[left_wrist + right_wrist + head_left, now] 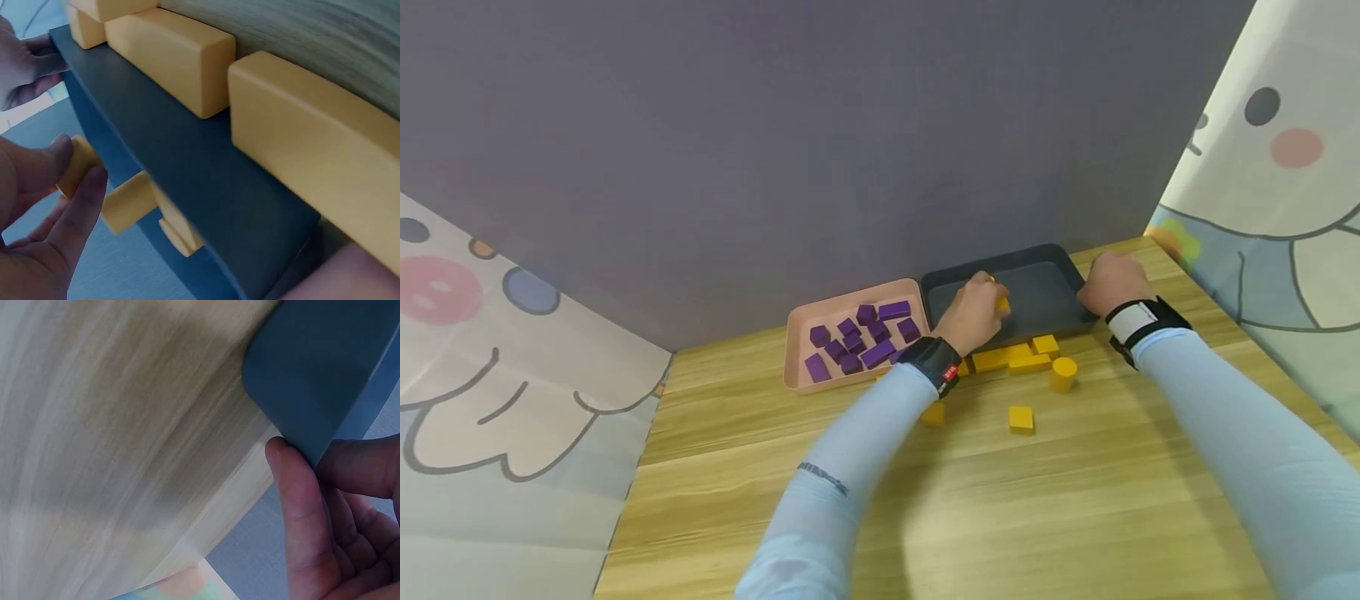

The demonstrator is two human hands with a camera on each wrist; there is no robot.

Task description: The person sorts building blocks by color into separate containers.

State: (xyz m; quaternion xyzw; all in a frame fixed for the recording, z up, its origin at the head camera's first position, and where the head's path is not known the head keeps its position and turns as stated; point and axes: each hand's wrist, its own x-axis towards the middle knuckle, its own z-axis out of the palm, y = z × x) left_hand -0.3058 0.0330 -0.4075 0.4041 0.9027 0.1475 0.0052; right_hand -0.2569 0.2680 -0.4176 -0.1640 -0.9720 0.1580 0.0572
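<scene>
My left hand point(973, 315) is above the dark grey tray point(1037, 296) and pinches a small yellow block point(80, 164) between thumb and fingertips. Below that block, other yellow blocks point(131, 201) lie inside the tray, seen in the left wrist view. At the tray's right side, my right hand point(1116, 283) holds the wall, with its thumb and index finger on the edge point(317, 453). Along the tray's near side stand several yellow blocks, among them a long one point(1000, 357), a yellow cylinder point(1063, 375) and a cube point(1020, 419) closer to me.
A pink tray point(796, 350) with several purple blocks point(877, 354) stands at the left, against the dark tray. Behind both trays rises a grey panel point(820, 150). Printed cloth point(1300, 275) hangs at both sides of the wooden table point(1060, 517).
</scene>
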